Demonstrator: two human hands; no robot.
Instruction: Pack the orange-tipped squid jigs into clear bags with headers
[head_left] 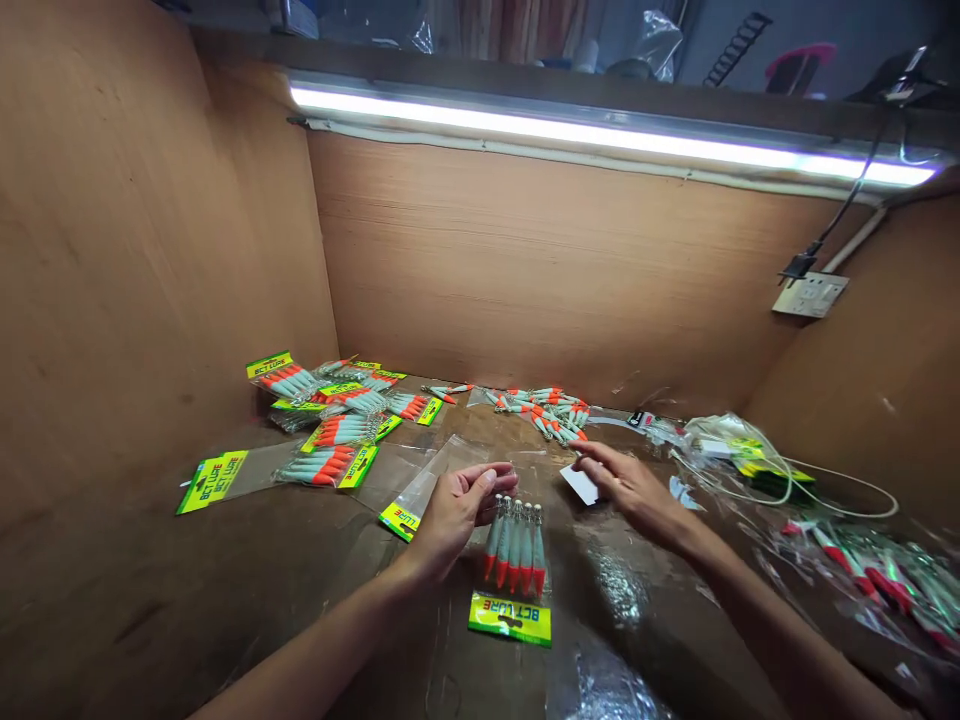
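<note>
My left hand (459, 508) is closed, thumb against fingers, on the edge of a clear plastic packet of fishing lures (515, 548). Several pale lures with orange ends lie side by side in it, and its yellow-green header card (510, 619) points toward me. My right hand (622, 485) is held to the right, fingers stretched forward and apart, with nothing visible in them. Beside its fingers lies a white card (579, 485), partly covered by the hand. Just beyond the fingertips is a pile of loose orange-and-white lures (547, 408).
Filled lure packets (360, 400) are heaped at the back left, with flat clear bags (431, 485) nearer me. On the right lie a white cord (847, 470), yellow header cards (765, 465) and red-and-green lures in plastic (885, 570). Wooden walls (525, 270) enclose the bench.
</note>
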